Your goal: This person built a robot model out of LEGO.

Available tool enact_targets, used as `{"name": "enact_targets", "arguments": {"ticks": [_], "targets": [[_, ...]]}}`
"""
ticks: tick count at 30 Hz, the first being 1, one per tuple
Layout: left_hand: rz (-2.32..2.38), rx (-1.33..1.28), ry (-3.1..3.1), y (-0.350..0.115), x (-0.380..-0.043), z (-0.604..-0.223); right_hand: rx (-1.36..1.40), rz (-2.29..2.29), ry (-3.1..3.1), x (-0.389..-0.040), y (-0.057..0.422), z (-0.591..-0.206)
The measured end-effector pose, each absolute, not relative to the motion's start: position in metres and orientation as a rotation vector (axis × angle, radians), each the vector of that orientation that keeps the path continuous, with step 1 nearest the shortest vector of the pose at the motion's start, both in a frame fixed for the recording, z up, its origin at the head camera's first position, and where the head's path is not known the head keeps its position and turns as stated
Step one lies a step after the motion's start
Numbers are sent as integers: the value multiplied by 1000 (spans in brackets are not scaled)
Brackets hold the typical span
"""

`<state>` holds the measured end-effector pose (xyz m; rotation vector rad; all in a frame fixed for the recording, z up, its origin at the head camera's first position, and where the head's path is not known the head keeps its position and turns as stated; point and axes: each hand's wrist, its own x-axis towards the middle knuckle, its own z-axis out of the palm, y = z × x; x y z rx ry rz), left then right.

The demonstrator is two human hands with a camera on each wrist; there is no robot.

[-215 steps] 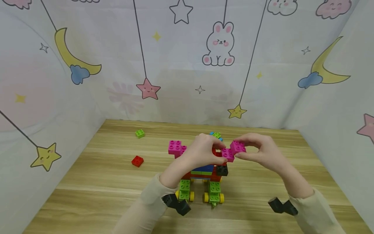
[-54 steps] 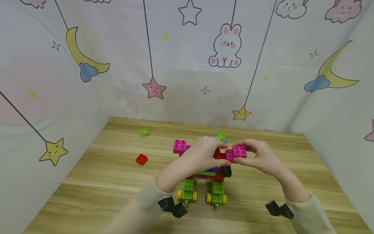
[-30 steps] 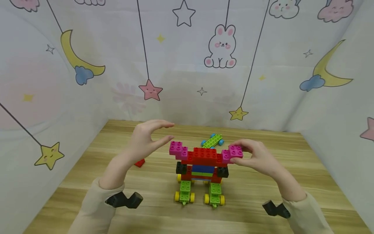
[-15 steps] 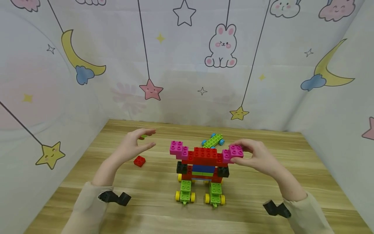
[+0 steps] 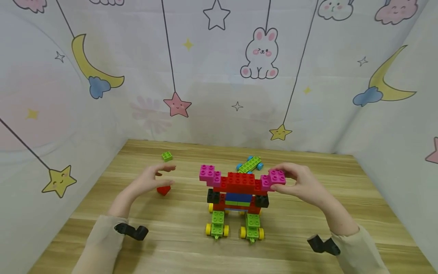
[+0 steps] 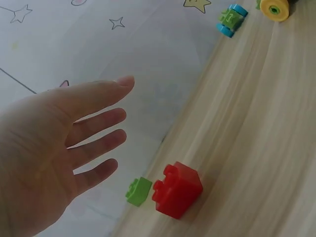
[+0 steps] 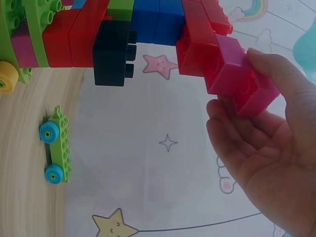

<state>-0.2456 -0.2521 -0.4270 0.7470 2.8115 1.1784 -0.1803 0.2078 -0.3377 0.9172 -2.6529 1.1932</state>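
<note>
A toy brick build point(image 5: 241, 182) of red, blue, black and green bricks stands on wheeled green bases in the middle of the table, with stepped pink bricks at both top ends. My right hand point(image 5: 301, 182) holds the outer pink brick point(image 5: 277, 176) at the right end; in the right wrist view its thumb lies on a pink brick point(image 7: 232, 64) and the fingers are beneath. My left hand point(image 5: 148, 180) hovers near a loose red brick point(image 5: 163, 190), partly covering it. In the left wrist view the thumb and fingers are extended, with nothing held, apart from the red brick point(image 6: 178, 190).
A green brick point(image 5: 167, 156) lies toward the back left of the wooden table point(image 5: 291, 247). Behind the build sits a green wheeled base point(image 5: 249, 164) with blue wheels. Printed cloth walls point(image 5: 212, 118) enclose the back and sides.
The right outer pink brick, tilted at first, now sits level on its neighbour. My left hand let go of the build and moved left, then lower toward the red brick. My right hand stays.
</note>
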Motion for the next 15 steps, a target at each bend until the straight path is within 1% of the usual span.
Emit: {"name": "enact_targets", "arguments": {"ticks": [7,15], "targets": [[1197,672,2714,-268,-252,-448,915,1217,-2648,-181,208,-339],[1232,672,2602,-283,-255,-461,909,1228,-2650,-180,208,-338]]}}
